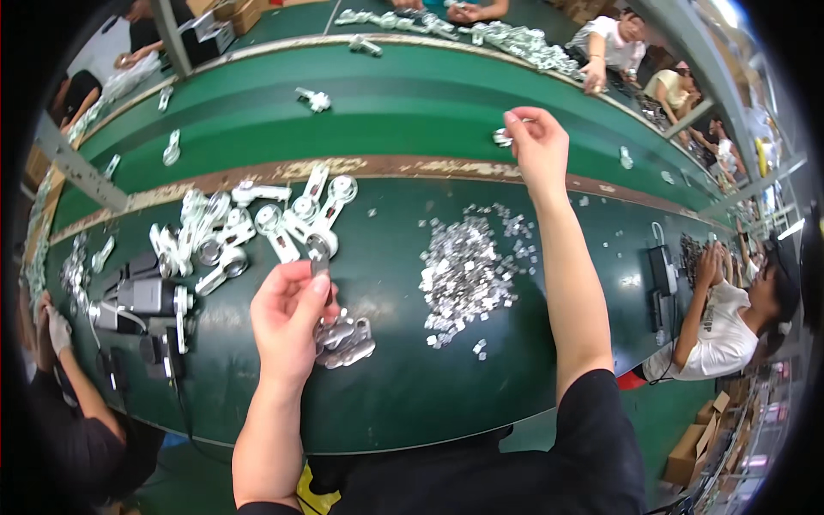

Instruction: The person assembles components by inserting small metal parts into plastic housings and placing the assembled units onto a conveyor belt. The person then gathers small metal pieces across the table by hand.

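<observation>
My left hand [293, 311] is closed, thumb and fingers pinching a shiny metal oval piece [318, 255] upright. Below its fingers lies a small pile of similar metal oval pieces [348, 343], partly hidden by the hand. Over the green conveyor belt [412, 116] my right hand [539, 146] reaches out, with curled fingers closed at a small white part [501, 137], mostly covered by the fingertips. A heap of white parts with round ends [215, 219] sits beyond my left hand. Between my forearms is a pile of tiny silvery square pieces [463, 270].
Several white parts [315, 99] lie spread along the belt. A worn raised edge [412, 166] divides belt and table. At the left stands a black device [148, 296] with cables; a dark power strip [663, 270] lies at the right. Other people work around the line.
</observation>
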`<state>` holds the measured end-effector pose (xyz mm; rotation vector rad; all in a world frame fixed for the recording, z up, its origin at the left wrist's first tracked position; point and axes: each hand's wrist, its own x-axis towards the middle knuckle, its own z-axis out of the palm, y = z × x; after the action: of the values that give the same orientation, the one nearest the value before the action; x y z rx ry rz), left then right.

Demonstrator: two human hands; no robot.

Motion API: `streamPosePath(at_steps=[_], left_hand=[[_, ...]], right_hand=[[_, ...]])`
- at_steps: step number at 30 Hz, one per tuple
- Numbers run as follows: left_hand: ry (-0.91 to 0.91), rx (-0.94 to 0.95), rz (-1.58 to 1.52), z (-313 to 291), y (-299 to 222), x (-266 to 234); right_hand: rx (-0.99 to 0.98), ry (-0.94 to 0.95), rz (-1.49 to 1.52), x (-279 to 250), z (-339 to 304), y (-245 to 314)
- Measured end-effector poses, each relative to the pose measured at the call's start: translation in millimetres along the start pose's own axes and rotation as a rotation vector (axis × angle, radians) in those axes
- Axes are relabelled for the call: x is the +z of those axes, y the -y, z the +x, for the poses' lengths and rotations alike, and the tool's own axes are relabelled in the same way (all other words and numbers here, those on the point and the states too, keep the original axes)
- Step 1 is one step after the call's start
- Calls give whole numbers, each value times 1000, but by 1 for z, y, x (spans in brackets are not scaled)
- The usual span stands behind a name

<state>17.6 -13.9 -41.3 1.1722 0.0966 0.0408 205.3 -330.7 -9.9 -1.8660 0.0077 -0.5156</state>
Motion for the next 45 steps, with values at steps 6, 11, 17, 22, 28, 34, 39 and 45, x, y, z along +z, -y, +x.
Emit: streamPosePath(at_steps=[6, 11, 17, 22, 28, 34, 39, 45], left_hand=[[15, -18, 117, -1, 11, 9], [-29, -12, 158, -1, 10, 11], [-84, 51, 190, -2, 11, 3], [-56, 42, 169, -3, 16, 7], [27, -275, 49, -6, 17, 8], [71, -387, -139, -7, 16, 11], [74, -411, -105, -6, 11, 17], [38, -383, -135, -10, 17, 15]], right_hand=[[-565, 249, -781, -73, 79, -100], [-569, 167, -783, -46, 68, -107], [-883, 23, -162, -19, 28, -50], [-1168, 156, -182, -26, -36, 24], [380, 790, 778, 29, -159, 75], [182, 787, 430, 53, -164, 69], [131, 764, 363, 51, -163, 71], [-41, 690, 251, 51, -180, 72]])
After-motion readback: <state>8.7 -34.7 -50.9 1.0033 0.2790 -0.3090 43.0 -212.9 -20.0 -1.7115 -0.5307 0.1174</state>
